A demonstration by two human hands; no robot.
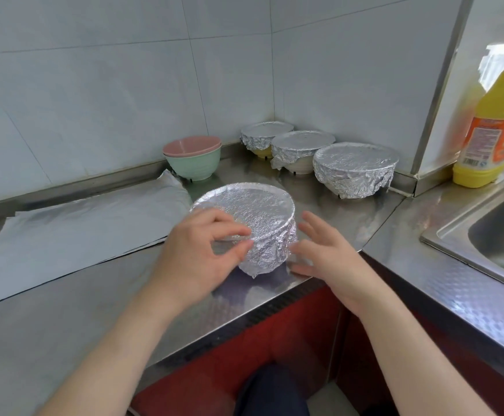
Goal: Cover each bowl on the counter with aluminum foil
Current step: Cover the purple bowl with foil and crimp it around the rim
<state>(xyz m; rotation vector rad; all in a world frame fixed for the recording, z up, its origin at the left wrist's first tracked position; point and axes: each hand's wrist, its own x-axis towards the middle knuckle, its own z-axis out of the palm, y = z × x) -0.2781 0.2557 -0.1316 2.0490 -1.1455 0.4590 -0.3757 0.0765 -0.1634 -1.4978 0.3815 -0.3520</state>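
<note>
Centrally, foil-wrapped bowl (246, 210) sits near counter (65, 325) front edge. Left hand (196, 256) pinches its foil at rim. Right hand (322, 253) straight-fingered, relaxed, at bowl's right side. Three covered bowls (301, 145) in back corner. Pink-and-green stack (192, 159) uncovered.

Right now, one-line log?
left hand pinches foil-wrapped front bowl | right hand open beside | three foil-covered bowls behind | pink-in-green bowls bare

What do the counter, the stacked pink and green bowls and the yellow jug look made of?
Counter: stainless steel, blurred reflections. Stacked bowls: probably matte plastic or melamine, pastel, no glaze shine. Yellow jug: glossy plastic, moulded handle.
</note>
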